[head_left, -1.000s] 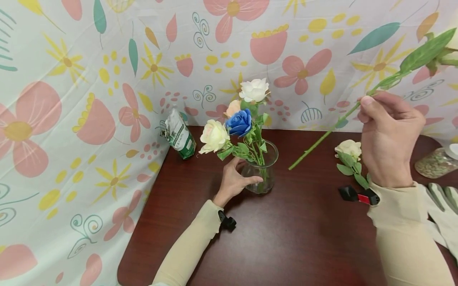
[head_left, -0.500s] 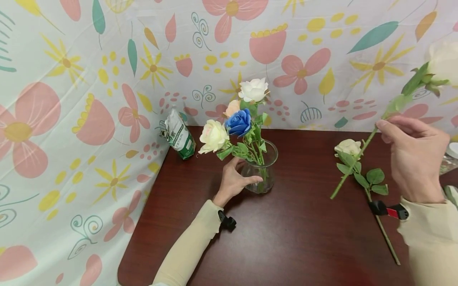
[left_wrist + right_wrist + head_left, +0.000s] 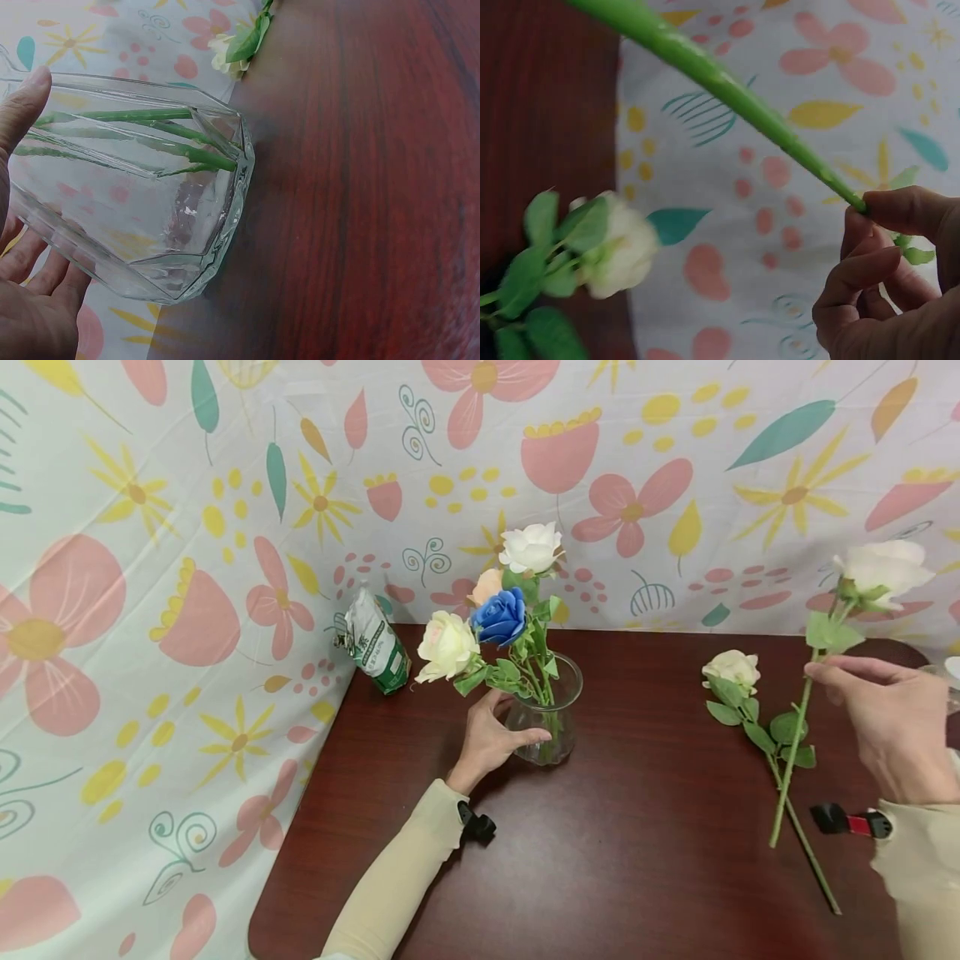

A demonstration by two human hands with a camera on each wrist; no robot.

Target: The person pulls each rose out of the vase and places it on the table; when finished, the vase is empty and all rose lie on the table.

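Observation:
The left hand (image 3: 491,741) grips the side of a clear glass vase (image 3: 567,693), thumb on the near face; the left wrist view shows the vase (image 3: 112,225) with green stems inside. A white rose (image 3: 531,548), a blue rose (image 3: 500,617), a peach rose and a cream rose (image 3: 447,646) stand in it. At the right, the right hand (image 3: 892,718) pinches the stem of a white rose (image 3: 881,568) between thumb and fingers, bloom up, stem (image 3: 791,768) hanging down. In the right wrist view, that stem (image 3: 742,101) runs from the fingertips to upper left.
Another cream rose (image 3: 732,671) lies on the dark wooden table (image 3: 637,860), behind the held stem. A green and white packet (image 3: 377,643) stands at the back left. Part of a jar (image 3: 952,672) shows at the right edge. Patterned cloth (image 3: 300,468) hangs behind and at the left.
The right hand has moved right and down with the white rose, whose stem has turned from slanted to nearly upright. The left hand and vase have stayed in place.

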